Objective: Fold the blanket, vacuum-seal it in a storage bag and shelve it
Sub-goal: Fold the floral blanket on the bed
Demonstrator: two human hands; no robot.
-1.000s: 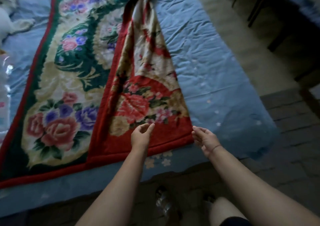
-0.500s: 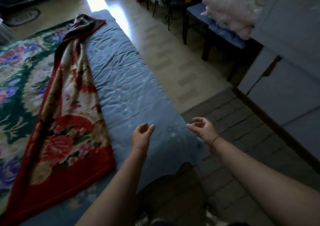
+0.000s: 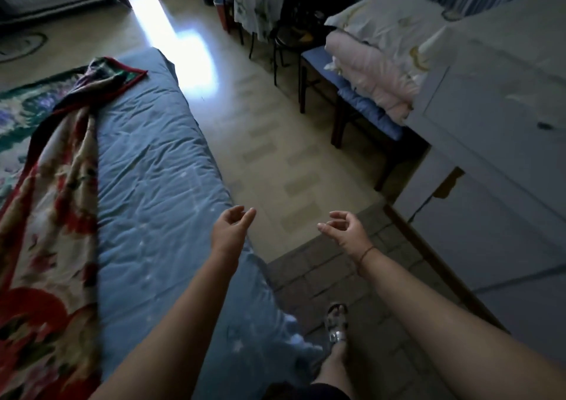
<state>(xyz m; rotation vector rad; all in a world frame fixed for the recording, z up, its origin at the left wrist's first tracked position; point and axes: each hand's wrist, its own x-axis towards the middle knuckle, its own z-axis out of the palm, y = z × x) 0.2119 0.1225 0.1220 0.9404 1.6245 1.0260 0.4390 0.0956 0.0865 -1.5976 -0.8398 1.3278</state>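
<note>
Plainly between grips, the left hand (image 3: 229,231) over the right edge of the mattress (image 3: 159,170) and the right hand (image 3: 343,231) over the floor (image 3: 275,154) hold nothing — fingers loosely curled — while the blanket (image 3: 52,216) lies part-folded along its left side.

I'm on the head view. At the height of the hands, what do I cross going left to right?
floral blanket → blue sheet → left hand, holding nothing → bare floor → right hand, holding nothing → pale cabinet
</note>
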